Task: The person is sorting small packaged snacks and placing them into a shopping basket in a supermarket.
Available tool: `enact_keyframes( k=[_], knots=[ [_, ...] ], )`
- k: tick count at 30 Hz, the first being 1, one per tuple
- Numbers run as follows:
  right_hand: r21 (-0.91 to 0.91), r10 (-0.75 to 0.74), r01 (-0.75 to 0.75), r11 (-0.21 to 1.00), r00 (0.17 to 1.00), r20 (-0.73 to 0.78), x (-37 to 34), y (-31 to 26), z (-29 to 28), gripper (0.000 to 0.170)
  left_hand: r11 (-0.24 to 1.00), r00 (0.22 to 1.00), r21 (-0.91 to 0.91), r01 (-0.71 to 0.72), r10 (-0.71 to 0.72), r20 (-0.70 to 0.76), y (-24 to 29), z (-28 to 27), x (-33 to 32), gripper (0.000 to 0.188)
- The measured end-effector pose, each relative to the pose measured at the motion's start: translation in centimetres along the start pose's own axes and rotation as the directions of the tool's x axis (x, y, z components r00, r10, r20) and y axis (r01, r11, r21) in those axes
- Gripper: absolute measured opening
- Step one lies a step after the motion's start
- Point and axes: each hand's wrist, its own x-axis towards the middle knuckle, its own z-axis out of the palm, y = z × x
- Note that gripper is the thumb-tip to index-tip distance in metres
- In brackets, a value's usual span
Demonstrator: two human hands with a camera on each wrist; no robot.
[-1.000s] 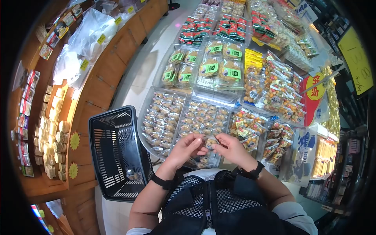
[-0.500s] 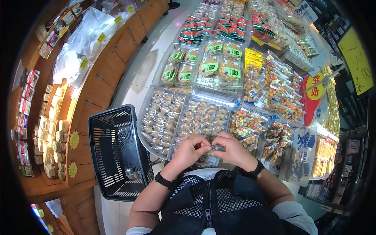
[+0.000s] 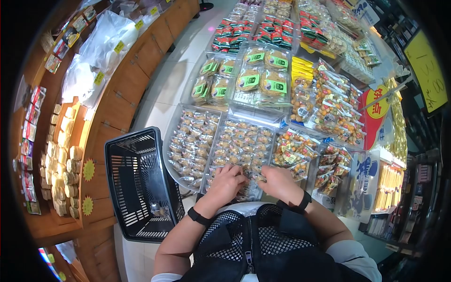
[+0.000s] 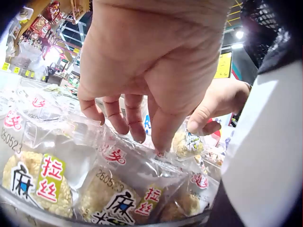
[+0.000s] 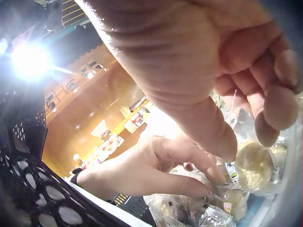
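Note:
My left hand (image 3: pixel 228 182) reaches down into a clear bin (image 3: pixel 271 141) of small snacks in transparent wrappers. In the left wrist view its fingers hang loosely bent, fingertips right at the wrappers of several round, bumpy, pale snacks (image 4: pixel 35 182) with printed labels. Beside it, my right hand (image 3: pixel 282 182) is over the same bin near its right edge. It pinches the wrapper of one wrapped snack (image 5: pixel 253 165) between thumb and fingers; this snack (image 4: pixel 187 144) also shows under the right thumb in the left wrist view.
A black shopping basket (image 3: pixel 110 174) stands on the left with a few wrapped items inside. Another bin of similar snacks (image 3: pixel 190 141) adjoins on the left. Green-labelled packs (image 3: pixel 249 80) lie farther back, and colourful bagged snacks (image 3: pixel 296 150) to the right. A wooden counter (image 3: pixel 112 103) curves along the left.
Both hands held a wrapped snack together in front of the body. They have since come apart and lowered into the bin, the left slightly leftward, the right slightly rightward.

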Motion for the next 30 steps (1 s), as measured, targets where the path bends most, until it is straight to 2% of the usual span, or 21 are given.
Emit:
enact_keyframes(
  k=[6, 8, 12, 14, 20, 27, 30],
  knots=[
    [-0.028, 0.012, -0.010, 1.000, 0.996, 0.085, -0.3, -0.7, -1.7, 0.028, 1.000, 0.999, -0.010, 0.026, -0.027, -0.034, -0.2, 0.5, 0.0, 0.013],
    [-0.044, -0.045, 0.051, 0.998, 0.990, 0.132, -0.5, -0.3, -1.4, 0.029, 0.999, 0.999, -0.022, 0.027, -0.028, -0.040, -0.3, 0.7, 0.0, 0.013],
    [-0.013, -0.107, 0.108, 0.994, 0.992, 0.061, 0.0, 1.2, 2.7, 0.029, 0.998, 0.998, -0.065, 0.028, -0.032, -0.058, -0.4, 0.7, 0.2, 0.013],
    [0.061, -0.140, 0.141, 0.988, 0.990, -0.032, 0.2, 1.1, 3.7, 0.028, 0.996, 0.998, -0.091, 0.020, -0.025, -0.059, -0.8, 0.6, 0.1, 0.014],
    [0.207, -0.161, 0.164, 0.965, 0.987, -0.028, -0.2, 1.8, 3.6, 0.029, 0.990, 0.999, -0.143, -0.002, -0.006, -0.052, -1.4, 0.6, 0.2, 0.017],
    [0.211, -0.171, 0.158, 0.965, 0.984, 0.042, -0.1, 1.5, 3.3, 0.030, 0.987, 0.998, -0.159, 0.010, -0.020, -0.059, -1.4, 0.6, 0.1, 0.015],
    [0.124, -0.203, 0.201, 0.972, 0.979, 0.008, -0.3, 1.3, 3.5, 0.026, 0.985, 0.999, -0.171, 0.018, -0.026, -0.044, -1.4, 0.5, 0.0, 0.015]
  ],
)
